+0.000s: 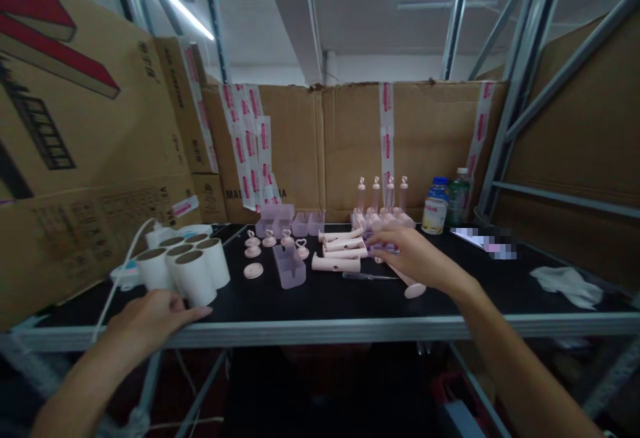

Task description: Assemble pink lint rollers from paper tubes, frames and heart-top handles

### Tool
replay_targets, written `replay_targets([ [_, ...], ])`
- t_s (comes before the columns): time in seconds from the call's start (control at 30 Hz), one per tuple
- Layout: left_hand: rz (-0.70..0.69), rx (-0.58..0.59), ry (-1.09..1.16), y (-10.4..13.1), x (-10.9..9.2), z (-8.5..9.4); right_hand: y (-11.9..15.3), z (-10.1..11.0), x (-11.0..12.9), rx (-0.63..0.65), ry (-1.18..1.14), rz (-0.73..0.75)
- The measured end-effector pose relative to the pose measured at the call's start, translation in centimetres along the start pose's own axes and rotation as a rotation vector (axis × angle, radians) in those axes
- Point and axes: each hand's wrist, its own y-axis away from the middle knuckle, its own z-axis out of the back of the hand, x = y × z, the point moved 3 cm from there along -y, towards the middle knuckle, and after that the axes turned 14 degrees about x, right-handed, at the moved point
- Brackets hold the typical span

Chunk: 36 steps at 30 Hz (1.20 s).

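My left hand [157,318] is at the shelf's front edge, beside a cluster of white paper tubes [195,278] standing upright. Its thumb stretches out to the right; the other fingers are partly hidden, and I see nothing held. Farther right, my right hand [413,255] reaches over the pink parts with its fingers apart, pointing left. Beneath it lies a pink piece with a round end [414,289], partly covered by the hand. Pale pink half-tube pieces [337,264] lie left of its fingertips. A slim metal tool [367,277] rests in front of them.
A purple tray [290,268] stands left of the pink pieces, near pink caps with rings [253,270]. More purple trays [275,218] and a holder of upright pink tubes [383,218] are behind. Bottles [434,208] and a white cloth [567,285] are at right. Cardboard walls [345,138] enclose the shelf.
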Motion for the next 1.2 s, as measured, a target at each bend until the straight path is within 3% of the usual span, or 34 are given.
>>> replay_targets([
  [0.07, -0.031, 0.109, -0.109, 0.4, -1.6, -0.2, 1.3, -0.5, -3.2, 0.091, 0.046, -0.053],
  [0.13, -0.19, 0.175, -0.084, 0.9, -4.3, -0.8, 2.8, -0.7, -6.3, 0.097, 0.066, -0.121],
  [0.27, -0.372, 0.183, 0.001, 1.9, -10.0, -3.6, 5.5, -1.3, -11.3, 0.118, 0.083, -0.285],
  [0.43, -0.387, 0.127, -0.169, 1.5, -13.6, -7.7, 6.9, -2.8, -13.1, 0.198, 0.003, -0.308],
  [0.53, -0.387, 0.128, -0.25, 1.0, -13.9, -8.7, 6.9, -3.2, -13.0, 0.205, -0.026, -0.309],
  [0.7, -0.385, 0.113, -0.3, 0.3, -12.8, -8.4, 7.2, -3.2, -13.2, 0.223, -0.039, -0.305],
  [1.0, -0.474, 0.1, -0.174, -0.1, -12.2, -8.8, 8.0, -3.2, -12.7, 0.2, -0.02, -0.274],
  [1.1, -0.512, -0.015, -0.08, 0.7, -11.7, -6.9, 8.7, -3.8, -13.8, 0.182, -0.022, -0.266],
  [1.2, -0.518, -0.308, 0.005, 2.0, -10.4, -2.9, 9.6, -4.6, -15.8, 0.123, -0.026, -0.258],
])
